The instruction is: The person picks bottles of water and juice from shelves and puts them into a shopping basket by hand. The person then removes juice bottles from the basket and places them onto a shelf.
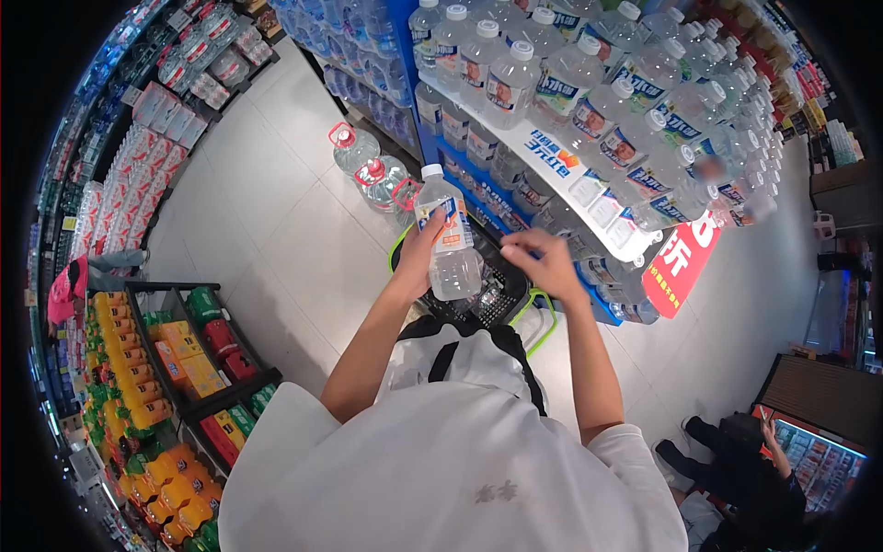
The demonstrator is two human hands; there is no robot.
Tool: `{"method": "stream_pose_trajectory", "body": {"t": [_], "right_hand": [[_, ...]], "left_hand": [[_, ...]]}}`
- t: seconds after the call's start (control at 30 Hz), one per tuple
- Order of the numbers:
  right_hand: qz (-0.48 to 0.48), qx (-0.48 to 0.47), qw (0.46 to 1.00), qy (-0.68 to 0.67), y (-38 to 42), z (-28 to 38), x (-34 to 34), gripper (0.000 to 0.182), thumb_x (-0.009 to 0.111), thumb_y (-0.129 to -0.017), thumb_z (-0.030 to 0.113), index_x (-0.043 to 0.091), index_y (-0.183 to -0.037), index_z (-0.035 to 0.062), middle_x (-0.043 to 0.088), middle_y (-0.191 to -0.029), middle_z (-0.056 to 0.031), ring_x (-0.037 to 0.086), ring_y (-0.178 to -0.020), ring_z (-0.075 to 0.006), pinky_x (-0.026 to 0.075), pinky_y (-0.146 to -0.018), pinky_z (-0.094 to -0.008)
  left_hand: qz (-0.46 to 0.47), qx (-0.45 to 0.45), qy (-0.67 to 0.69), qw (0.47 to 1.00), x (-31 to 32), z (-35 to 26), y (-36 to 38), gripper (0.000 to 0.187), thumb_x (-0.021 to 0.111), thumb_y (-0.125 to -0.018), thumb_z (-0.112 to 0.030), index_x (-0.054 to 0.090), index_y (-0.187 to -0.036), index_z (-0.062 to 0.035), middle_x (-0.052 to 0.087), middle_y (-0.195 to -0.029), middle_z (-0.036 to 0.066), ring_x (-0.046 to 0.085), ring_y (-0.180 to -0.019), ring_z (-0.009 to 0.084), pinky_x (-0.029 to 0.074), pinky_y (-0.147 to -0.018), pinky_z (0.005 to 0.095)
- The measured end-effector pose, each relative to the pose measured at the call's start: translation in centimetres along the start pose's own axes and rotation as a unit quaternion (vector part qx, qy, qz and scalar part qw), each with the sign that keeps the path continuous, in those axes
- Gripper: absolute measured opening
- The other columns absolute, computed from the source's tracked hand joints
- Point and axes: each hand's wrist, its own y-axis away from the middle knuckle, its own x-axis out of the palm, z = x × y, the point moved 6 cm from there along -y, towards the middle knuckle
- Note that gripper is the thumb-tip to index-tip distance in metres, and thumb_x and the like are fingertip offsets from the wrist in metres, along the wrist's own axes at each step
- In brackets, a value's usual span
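My left hand (pixel 425 250) is wrapped around a clear plastic water bottle (pixel 452 271) with a white cap and a blue, white and orange label. The bottle is held nearly upright, cap pointing away from me. To its right, my right hand (pixel 547 265) hovers apart from the bottle with loosely bent fingers and nothing visible in them. Beneath both hands is a black shopping basket (pixel 515 293) with green handles; its contents are mostly hidden. Similar bottles (pixel 512 85) fill the display beyond my right hand.
Large water jugs with red handles (pixel 379 179) stand on the tiled floor (pixel 235 216) beyond the bottle. A blue-edged display shelf (pixel 589 198) rises close on the right, with a red sign (pixel 676 267). Drink racks (pixel 207 350) line the left. A person in dark clothes (pixel 736 465) is at lower right.
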Motion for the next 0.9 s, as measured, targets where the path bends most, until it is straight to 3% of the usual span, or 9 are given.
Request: {"method": "stream_pose_trajectory", "body": {"t": [0.1,0.17,0.33,0.43,0.53,0.63,0.73,0.83,0.9], "right_hand": [[-0.187,0.037,0.979,0.076,-2.0,-3.5,-6.4,0.027,0.07,-0.085,0.024,0.071,-0.088,-0.0028,0.067,-0.071,-0.0113,0.056,-0.06,-0.0124,0.045,-0.058,-0.0283],[-0.238,0.04,0.96,0.144,-4.2,-4.0,-9.6,0.03,0.069,-0.086,0.026,0.069,-0.081,-0.0038,0.061,-0.059,-0.0096,0.051,-0.053,-0.011,0.04,-0.052,-0.0292],[-0.223,-0.027,0.952,0.205,-8.7,-6.8,-9.0,0.034,0.064,-0.087,0.03,0.066,-0.073,-0.0015,0.056,-0.053,-0.0149,0.054,-0.046,-0.0244,0.042,-0.052,-0.0337],[-0.252,-0.006,0.93,0.266,-8.8,-7.6,-8.5,0.032,0.064,-0.086,0.028,0.066,-0.074,-0.0016,0.057,-0.054,-0.0151,0.055,-0.047,-0.025,0.042,-0.053,-0.0346],[-0.266,0.003,0.939,0.22,-8.7,-8.8,-9.0,0.031,0.065,-0.085,0.028,0.067,-0.076,-0.0014,0.059,-0.057,-0.0154,0.056,-0.048,-0.0236,0.043,-0.054,-0.0348],[-0.289,-0.026,0.941,0.172,-8.6,-9.1,-9.2,0.031,0.065,-0.088,0.025,0.065,-0.075,-0.0037,0.055,-0.052,-0.0079,0.053,-0.051,-0.0098,0.041,-0.052,-0.0287],[-0.29,0.004,0.942,0.17,-8.6,-9.3,-9.4,0.032,0.065,-0.088,0.025,0.066,-0.075,-0.0037,0.056,-0.052,-0.006,0.052,-0.051,-0.0082,0.041,-0.051,-0.0278],[-0.295,-0.01,0.939,0.174,-8.5,-9.3,-9.5,0.032,0.065,-0.088,0.026,0.067,-0.074,-0.0029,0.056,-0.053,-0.0056,0.052,-0.051,-0.0079,0.041,-0.051,-0.0271],[-0.292,0.012,0.942,0.163,-8.6,-9.9,-9.7,0.032,0.065,-0.087,0.028,0.067,-0.076,-0.0025,0.061,-0.058,-0.0125,0.057,-0.053,-0.0165,0.044,-0.056,-0.0309]], "left_hand": [[-0.042,-0.04,0.093,0.994,0.8,-1.3,4.4,0.055,0.055,-0.093,-0.05,0.052,-0.123,-0.004,0.064,-0.105,0.012,0.066,-0.089,0.0231,0.055,-0.078,0.039],[-0.028,-0.007,0.108,0.994,0.2,-2.0,5.5,0.049,0.053,-0.093,-0.036,0.046,-0.128,-0.0024,0.062,-0.11,0.015,0.065,-0.094,0.0263,0.055,-0.081,0.0417],[-0.009,0.051,0.111,0.992,1.3,-4.5,9.0,0.052,0.054,-0.086,-0.016,0.038,-0.133,-0.0016,0.058,-0.118,0.016,0.064,-0.099,0.0288,0.053,-0.086,0.0428],[-0.009,0.127,0.049,0.991,1.6,-5.6,10.2,0.056,0.058,-0.084,-0.014,0.036,-0.134,-0.0027,0.057,-0.118,0.016,0.064,-0.099,0.0283,0.053,-0.086,0.0419],[0.007,0.145,0.023,0.989,2.0,-5.9,11.2,0.061,0.064,-0.081,-0.007,0.035,-0.135,-0.0032,0.057,-0.118,0.015,0.063,-0.102,0.0253,0.052,-0.087,0.0405],[0.024,0.141,-0.006,0.99,2.1,-5.7,11.6,0.064,0.066,-0.081,-0.006,0.033,-0.136,-0.0041,0.058,-0.117,0.012,0.061,-0.104,0.0216,0.051,-0.089,0.0362],[-0.002,0.16,-0.031,0.987,2.2,-5.3,12.0,0.065,0.067,-0.082,-0.008,0.033,-0.137,-0.0042,0.058,-0.116,0.011,0.061,-0.104,0.0198,0.049,-0.089,0.0338],[-0.003,0.146,-0.028,0.989,2.8,-5.4,12.4,0.064,0.067,-0.083,-0.011,0.033,-0.137,-0.0038,0.059,-0.116,0.011,0.061,-0.103,0.0191,0.049,-0.09,0.0332],[0.001,0.13,-0.014,0.991,3.0,-5.2,12.3,0.062,0.066,-0.085,-0.014,0.035,-0.137,-0.0035,0.059,-0.116,0.012,0.062,-0.102,0.0195,0.05,-0.089,0.0339]]}}
